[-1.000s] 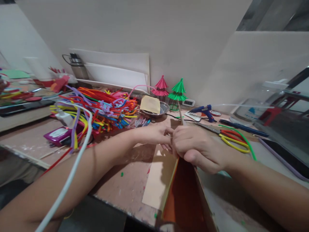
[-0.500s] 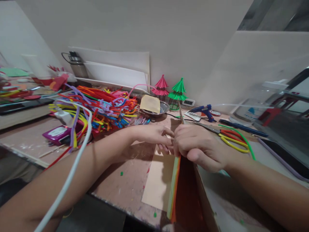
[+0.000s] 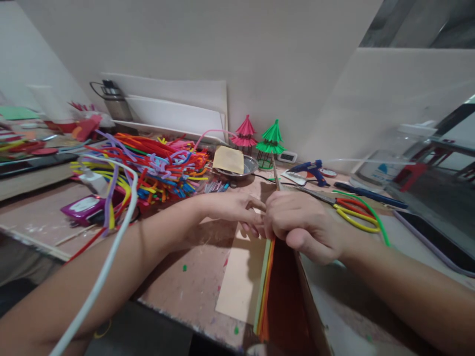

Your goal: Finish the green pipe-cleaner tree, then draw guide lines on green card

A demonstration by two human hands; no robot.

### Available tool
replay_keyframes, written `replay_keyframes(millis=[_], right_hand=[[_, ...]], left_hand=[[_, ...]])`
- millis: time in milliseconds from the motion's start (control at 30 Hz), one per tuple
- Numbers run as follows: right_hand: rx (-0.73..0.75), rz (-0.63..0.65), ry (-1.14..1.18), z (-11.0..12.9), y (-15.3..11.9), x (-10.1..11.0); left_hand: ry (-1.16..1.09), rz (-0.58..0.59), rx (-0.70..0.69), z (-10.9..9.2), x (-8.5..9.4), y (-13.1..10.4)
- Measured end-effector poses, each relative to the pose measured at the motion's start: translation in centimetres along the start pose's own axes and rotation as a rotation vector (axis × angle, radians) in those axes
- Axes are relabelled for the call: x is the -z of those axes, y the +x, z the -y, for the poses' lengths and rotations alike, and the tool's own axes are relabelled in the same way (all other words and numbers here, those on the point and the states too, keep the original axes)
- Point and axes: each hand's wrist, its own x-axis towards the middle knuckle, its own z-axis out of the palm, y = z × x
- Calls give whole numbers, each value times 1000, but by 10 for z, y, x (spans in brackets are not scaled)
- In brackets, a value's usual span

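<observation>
Nearest the viewer, a stack of coloured paper sheets (image 3: 276, 291), orange uppermost, stands on edge at the near rim of the worktop (image 3: 193, 287), beside a pale card sheet (image 3: 241, 277) lying flat. The right hand (image 3: 302, 225) is closed in a fist over the top of the stack; its grip has hold of a thin wooden stick (image 3: 275, 177) that rises from the fist. The left hand (image 3: 237, 207) meets it from the left, fingers loosely curled and touching the sheets at the same spot; whether they pinch anything cannot be told. Right of the hands lie scissors (image 3: 352, 210) with yellow and red handles. Further left lies a heap of pipe cleaners (image 3: 156, 163). Far centre: a metal dish (image 3: 243, 170), a pink paper tree (image 3: 245, 133), a green paper tree (image 3: 272, 138) and a blue glue gun (image 3: 309, 170).
</observation>
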Motion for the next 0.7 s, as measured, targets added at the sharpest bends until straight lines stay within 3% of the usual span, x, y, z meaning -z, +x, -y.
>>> replay_keyframes(millis=[233,367,700], right_hand=[[10,-28,-19,-2,-1,-1],[18,-42,-29,-2,-3,-2],[14,-46,-19,-3,-2,-4]], left_hand=[[-24,-32,-30,8,-1,3],[1,7,-63,7,2,3],[65,-46,-55,2,2,3]])
